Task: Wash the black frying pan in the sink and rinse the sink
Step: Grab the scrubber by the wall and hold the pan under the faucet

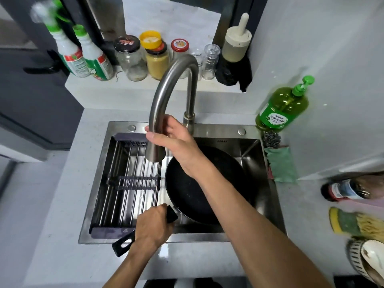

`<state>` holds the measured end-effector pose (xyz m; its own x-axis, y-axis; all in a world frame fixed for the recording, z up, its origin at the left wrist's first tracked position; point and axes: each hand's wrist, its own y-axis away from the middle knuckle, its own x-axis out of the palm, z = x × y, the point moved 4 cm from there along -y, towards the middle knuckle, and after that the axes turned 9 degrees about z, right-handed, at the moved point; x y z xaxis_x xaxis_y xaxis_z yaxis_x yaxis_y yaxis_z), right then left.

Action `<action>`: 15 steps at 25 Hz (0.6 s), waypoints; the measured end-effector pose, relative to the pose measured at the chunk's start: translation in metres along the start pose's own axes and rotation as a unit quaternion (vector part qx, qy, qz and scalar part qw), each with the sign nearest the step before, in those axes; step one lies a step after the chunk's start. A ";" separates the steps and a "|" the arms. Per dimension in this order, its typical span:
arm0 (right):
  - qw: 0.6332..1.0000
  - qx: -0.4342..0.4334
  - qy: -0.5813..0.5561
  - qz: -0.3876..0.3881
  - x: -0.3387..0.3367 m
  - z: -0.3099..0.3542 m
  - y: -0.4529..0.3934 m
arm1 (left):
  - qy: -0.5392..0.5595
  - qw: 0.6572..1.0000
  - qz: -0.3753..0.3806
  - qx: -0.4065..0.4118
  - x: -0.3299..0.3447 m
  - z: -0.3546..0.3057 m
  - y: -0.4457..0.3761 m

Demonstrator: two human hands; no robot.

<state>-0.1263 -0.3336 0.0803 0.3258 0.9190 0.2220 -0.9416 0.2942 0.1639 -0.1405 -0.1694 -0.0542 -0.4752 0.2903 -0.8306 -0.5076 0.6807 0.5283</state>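
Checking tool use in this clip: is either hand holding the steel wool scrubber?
No: the right hand grips the faucet spout, the left hand the pan handle; the steel wool sits on the counter.

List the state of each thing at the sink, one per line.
frying pan: in the sink, tilted.
left hand: grips the pan handle.
right hand: holds the faucet spout.
faucet: spout over the rack, flow unclear.
drying rack: across the sink's left half.

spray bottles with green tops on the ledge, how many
2, side by side at the ledge's left end: one spray bottle at far left, the other spray bottle just right of it, beside the jars. None appear hidden.
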 end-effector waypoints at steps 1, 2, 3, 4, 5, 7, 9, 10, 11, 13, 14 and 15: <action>1.000 -0.004 0.017 -0.023 -0.004 -0.001 0.002 | -0.001 1.000 0.005 0.003 0.002 0.006 -0.004; 0.998 -0.002 0.028 -0.051 -0.012 -0.003 0.008 | -0.004 1.000 0.009 0.007 0.004 0.011 -0.009; 0.996 -0.009 0.031 -0.080 -0.025 -0.006 0.020 | -0.008 1.000 0.014 0.012 0.008 0.016 -0.015; 0.993 -0.025 0.025 -0.111 -0.041 -0.010 0.032 | -0.012 1.000 0.016 0.016 0.011 0.018 -0.020; 0.987 -0.046 0.018 -0.150 -0.060 -0.011 0.046 | -0.016 1.000 0.017 0.019 0.014 0.018 -0.026; 0.972 -0.086 0.005 -0.218 -0.096 -0.010 0.071 | -0.015 0.999 0.025 0.020 0.022 0.013 -0.036; 0.964 -0.109 -0.006 -0.243 -0.131 -0.013 0.086 | -0.002 0.999 0.038 0.013 0.035 0.004 -0.050; 0.962 -0.110 -0.027 -0.249 -0.151 -0.022 0.092 | 0.004 0.999 0.044 0.010 0.043 0.000 -0.057; 0.955 -0.105 -0.058 -0.271 -0.169 -0.034 0.098 | 0.007 0.999 0.050 0.007 0.050 -0.002 -0.061; 0.922 -0.035 -0.076 -0.378 -0.215 -0.068 0.104 | 0.015 0.998 0.054 -0.006 0.065 -0.010 -0.076; 0.893 0.023 -0.029 -0.449 -0.240 -0.087 0.106 | 0.022 0.998 0.059 -0.021 0.072 -0.010 -0.082; 0.860 0.082 0.053 -0.500 -0.263 -0.101 0.107 | 0.028 0.997 0.062 -0.036 0.075 -0.010 -0.086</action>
<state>-0.3209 -0.5173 -0.0575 0.9484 0.2490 -0.1964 -0.1670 0.9186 0.3583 -0.1399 -0.2133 -0.1602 -0.5752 0.3300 -0.7485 -0.4921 0.5913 0.6389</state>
